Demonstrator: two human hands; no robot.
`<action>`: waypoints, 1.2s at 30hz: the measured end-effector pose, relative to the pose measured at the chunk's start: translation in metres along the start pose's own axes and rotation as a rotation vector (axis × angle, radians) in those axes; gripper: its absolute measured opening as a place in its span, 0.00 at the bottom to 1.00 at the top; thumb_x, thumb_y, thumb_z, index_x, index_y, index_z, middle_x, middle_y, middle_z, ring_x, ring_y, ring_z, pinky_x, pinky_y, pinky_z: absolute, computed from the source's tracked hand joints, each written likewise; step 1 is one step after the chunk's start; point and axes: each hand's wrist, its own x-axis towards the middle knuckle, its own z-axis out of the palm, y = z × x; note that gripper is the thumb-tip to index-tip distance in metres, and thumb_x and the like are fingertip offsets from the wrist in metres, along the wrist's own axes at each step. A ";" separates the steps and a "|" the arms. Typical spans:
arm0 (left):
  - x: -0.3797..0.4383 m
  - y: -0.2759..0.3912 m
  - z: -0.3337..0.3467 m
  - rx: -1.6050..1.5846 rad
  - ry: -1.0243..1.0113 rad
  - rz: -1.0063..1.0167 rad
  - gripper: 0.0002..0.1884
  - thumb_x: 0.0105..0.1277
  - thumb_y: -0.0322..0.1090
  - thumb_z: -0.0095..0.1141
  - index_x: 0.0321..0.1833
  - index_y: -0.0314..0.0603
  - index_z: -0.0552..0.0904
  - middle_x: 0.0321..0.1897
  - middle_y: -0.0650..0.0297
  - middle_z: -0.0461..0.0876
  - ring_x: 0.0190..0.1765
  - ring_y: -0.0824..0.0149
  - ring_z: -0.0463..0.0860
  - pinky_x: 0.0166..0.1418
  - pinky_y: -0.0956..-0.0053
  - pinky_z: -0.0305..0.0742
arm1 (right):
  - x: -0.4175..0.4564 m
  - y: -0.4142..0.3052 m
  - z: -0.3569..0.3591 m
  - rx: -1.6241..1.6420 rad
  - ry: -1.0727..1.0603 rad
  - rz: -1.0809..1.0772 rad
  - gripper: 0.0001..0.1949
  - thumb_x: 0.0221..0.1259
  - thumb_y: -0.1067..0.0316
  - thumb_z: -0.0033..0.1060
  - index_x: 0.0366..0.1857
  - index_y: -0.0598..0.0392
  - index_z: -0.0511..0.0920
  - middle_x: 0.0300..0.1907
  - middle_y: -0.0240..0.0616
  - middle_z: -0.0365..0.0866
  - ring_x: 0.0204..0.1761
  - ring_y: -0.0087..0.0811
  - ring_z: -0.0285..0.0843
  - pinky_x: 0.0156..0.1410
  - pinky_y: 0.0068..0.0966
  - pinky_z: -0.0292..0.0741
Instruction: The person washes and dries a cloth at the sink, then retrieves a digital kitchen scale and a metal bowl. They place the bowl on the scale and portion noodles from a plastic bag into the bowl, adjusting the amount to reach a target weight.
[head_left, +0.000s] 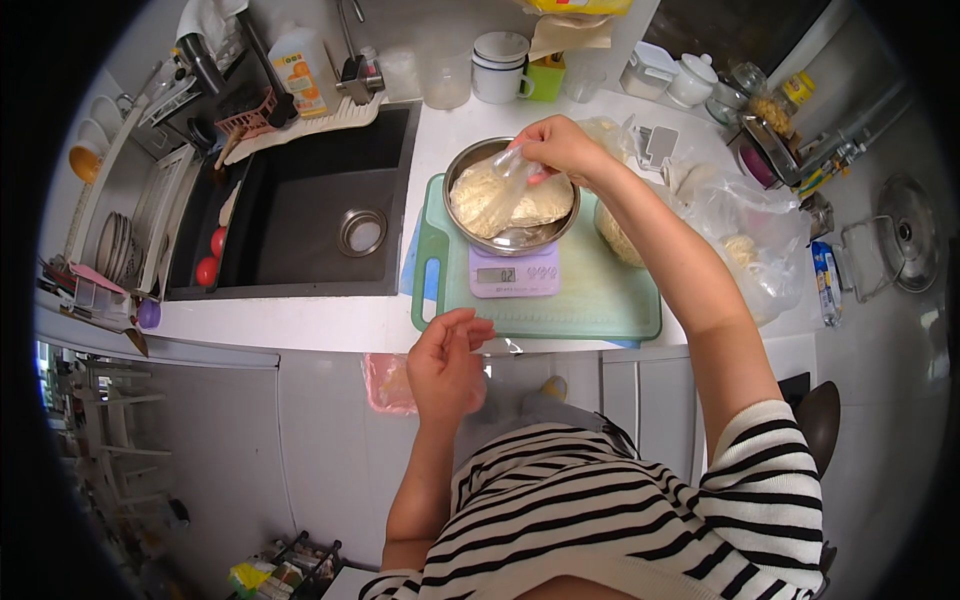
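Note:
With its fingers closed on the top of a clear plastic bag (504, 174), my right hand (559, 150) is over a round metal bowl (525, 241). Pale noodles or dough (480, 199) lie in the bowl, partly seen through the bag. Beneath the bowl sits a purple kitchen scale (516, 279), its display lit, on a green cutting board (600, 300). My left hand (450, 360) hovers at the counter's front edge, fingers loosely bent and holding nothing. Another bag of pale noodles (621, 236) rests on the board's right side, partly behind my right forearm.
Left of the board is a dark sink (315, 202) with two tomatoes (207, 271) at its left side. An enamel mug (499, 79), a plastic pitcher (447, 81) and jars line the back. A large clear bag (757, 255) lies right. A pink bin (386, 386) stands below the counter.

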 end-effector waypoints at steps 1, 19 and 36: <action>0.001 0.001 0.000 0.010 -0.009 0.008 0.10 0.67 0.26 0.41 0.45 0.30 0.75 0.34 0.55 0.81 0.37 0.66 0.81 0.43 0.76 0.75 | -0.001 0.003 0.000 0.007 -0.004 -0.006 0.12 0.48 0.74 0.52 0.37 0.68 0.77 0.30 0.36 0.75 0.27 0.25 0.76 0.28 0.19 0.80; 0.025 0.008 -0.008 0.121 0.310 0.307 0.09 0.67 0.28 0.42 0.43 0.31 0.75 0.23 0.64 0.73 0.27 0.75 0.69 0.35 0.81 0.67 | -0.163 0.063 0.021 0.142 0.807 -0.145 0.10 0.62 0.65 0.52 0.30 0.59 0.80 0.17 0.27 0.73 0.20 0.14 0.64 0.25 0.14 0.61; 0.037 -0.003 -0.004 0.094 0.251 0.308 0.09 0.67 0.28 0.42 0.44 0.31 0.75 0.23 0.64 0.73 0.28 0.75 0.70 0.34 0.82 0.67 | -0.170 0.079 0.023 -0.163 0.807 -0.151 0.11 0.62 0.65 0.51 0.27 0.59 0.80 0.16 0.27 0.72 0.19 0.14 0.63 0.25 0.13 0.60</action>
